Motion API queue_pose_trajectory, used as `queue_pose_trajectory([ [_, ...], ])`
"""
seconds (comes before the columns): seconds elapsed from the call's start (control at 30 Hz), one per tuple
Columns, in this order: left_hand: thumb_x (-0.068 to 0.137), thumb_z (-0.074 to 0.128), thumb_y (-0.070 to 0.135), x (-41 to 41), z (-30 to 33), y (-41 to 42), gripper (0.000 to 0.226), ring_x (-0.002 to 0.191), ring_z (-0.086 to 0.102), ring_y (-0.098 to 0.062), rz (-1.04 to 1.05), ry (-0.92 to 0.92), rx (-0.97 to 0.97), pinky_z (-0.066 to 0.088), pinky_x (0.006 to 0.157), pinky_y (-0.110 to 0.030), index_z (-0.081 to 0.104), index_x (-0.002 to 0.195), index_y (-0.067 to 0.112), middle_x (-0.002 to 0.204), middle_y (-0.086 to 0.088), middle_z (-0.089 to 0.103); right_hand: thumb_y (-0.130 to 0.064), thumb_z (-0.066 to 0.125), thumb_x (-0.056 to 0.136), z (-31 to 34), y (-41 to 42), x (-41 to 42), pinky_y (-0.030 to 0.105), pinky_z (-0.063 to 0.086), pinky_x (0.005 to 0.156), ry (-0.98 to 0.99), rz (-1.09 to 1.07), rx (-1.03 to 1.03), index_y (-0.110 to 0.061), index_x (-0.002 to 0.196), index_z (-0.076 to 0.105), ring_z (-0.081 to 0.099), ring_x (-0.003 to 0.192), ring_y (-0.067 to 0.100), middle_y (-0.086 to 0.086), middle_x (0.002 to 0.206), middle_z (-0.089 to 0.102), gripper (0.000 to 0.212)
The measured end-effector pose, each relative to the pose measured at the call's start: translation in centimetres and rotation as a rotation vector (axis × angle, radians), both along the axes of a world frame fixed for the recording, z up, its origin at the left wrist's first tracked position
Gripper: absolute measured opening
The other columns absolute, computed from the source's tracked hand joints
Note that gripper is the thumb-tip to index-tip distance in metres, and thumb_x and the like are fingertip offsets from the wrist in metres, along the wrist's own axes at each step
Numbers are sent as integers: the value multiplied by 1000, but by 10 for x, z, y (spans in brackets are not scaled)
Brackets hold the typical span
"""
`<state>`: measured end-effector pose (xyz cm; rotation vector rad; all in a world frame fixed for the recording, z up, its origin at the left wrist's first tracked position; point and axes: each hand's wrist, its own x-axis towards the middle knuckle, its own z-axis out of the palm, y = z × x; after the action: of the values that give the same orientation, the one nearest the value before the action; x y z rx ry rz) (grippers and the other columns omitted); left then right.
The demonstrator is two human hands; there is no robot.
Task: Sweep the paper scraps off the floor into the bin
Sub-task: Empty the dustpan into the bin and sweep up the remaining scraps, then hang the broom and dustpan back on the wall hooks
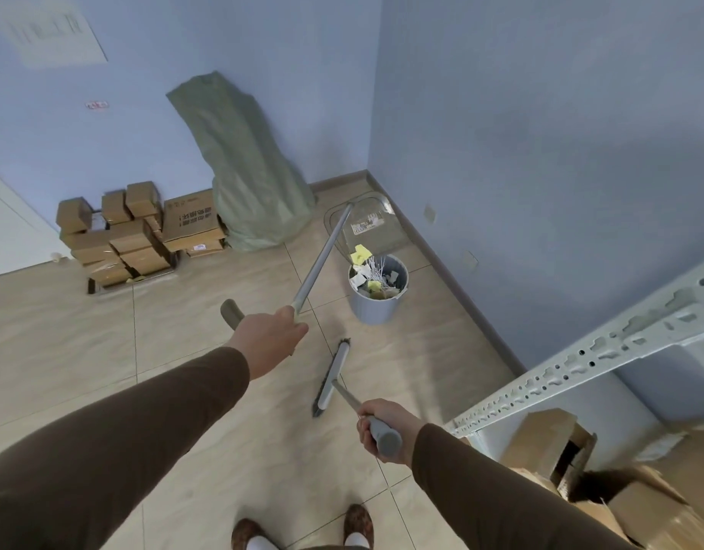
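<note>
My left hand (269, 337) grips the long grey handle of a clear plastic dustpan (366, 222), which is raised and tilted above a grey bin (376, 307). Yellow and white paper scraps (362, 256) fall from the pan and fill the bin's top. My right hand (382, 426) is closed round the grey handle of a broom, whose head (334, 375) rests on the tiled floor just in front of the bin. I see no scraps on the floor tiles near the broom.
A green sack (243, 164) leans in the corner. Stacked cardboard boxes (132, 232) stand along the left wall. A metal shelf rail (580, 359) and open cartons (620, 490) crowd the right. My feet (302, 529) stand at the bottom edge.
</note>
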<state>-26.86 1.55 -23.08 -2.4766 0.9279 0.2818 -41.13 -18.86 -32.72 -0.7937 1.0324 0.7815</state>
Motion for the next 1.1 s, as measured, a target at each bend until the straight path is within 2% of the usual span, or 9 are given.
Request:
queue_pose_trajectory([
  [0.13, 93, 58, 13, 2, 13, 1, 36, 57, 57, -22, 2, -35, -44, 41, 43, -33, 45, 126, 18, 114, -10, 47, -11, 58, 94, 4, 1, 8, 21, 48, 33, 0, 20, -21, -5, 98, 51, 55, 38, 12, 7, 65, 54, 10],
  [0.23, 92, 59, 14, 4, 21, 2, 38, 55, 57, -19, 20, -35, -69, 37, 39, -31, 44, 126, 20, 112, -7, 47, -11, 58, 94, 5, 3, 15, 21, 48, 33, -18, 43, -35, -5, 99, 52, 54, 37, 11, 6, 66, 53, 10],
  [0.4, 91, 61, 16, 4, 34, 9, 38, 55, 57, -16, 49, -43, -93, 51, 44, -32, 42, 123, 24, 108, -3, 46, -10, 57, 94, 11, 1, 26, 21, 49, 35, -38, 84, -46, -5, 101, 53, 54, 37, 11, 7, 62, 54, 10],
  [0.53, 93, 60, 19, 8, 47, 9, 37, 56, 55, -12, 93, -35, -124, 49, 44, -28, 41, 124, 27, 108, -1, 46, -9, 57, 92, 21, -4, 39, 21, 48, 34, -76, 82, -20, -5, 98, 53, 54, 39, 10, 6, 62, 54, 8],
  [0.73, 94, 51, 20, 34, 75, 9, 23, 64, 54, -9, 253, 19, -345, 45, 53, -24, 49, 113, 32, 93, 8, 49, -10, 55, 92, 36, -14, 68, 20, 47, 32, -96, 58, 86, -6, 93, 50, 54, 39, 9, 5, 63, 52, 7],
  [0.87, 90, 51, 16, 65, 103, 18, 23, 76, 59, -14, 433, 83, -509, 54, 70, -33, 54, 103, 35, 91, 4, 60, -13, 52, 95, 52, -22, 100, 20, 47, 32, -105, 60, 116, -2, 98, 50, 55, 38, 10, 8, 66, 54, 12],
  [0.93, 89, 52, 14, 89, 122, 25, 23, 76, 59, -16, 545, 151, -581, 53, 66, -32, 57, 101, 32, 92, 1, 62, -14, 52, 95, 61, -23, 121, 20, 47, 32, -115, 51, 122, 0, 101, 50, 55, 38, 10, 10, 68, 55, 15],
  [1.1, 90, 51, 7, 169, 140, 62, 19, 55, 45, -19, 814, 344, -702, 39, 46, -26, 65, 101, 12, 75, -8, 58, -18, 54, 96, 79, -19, 180, 19, 46, 32, -161, 29, 48, 4, 107, 51, 54, 39, 10, 13, 71, 55, 25],
])
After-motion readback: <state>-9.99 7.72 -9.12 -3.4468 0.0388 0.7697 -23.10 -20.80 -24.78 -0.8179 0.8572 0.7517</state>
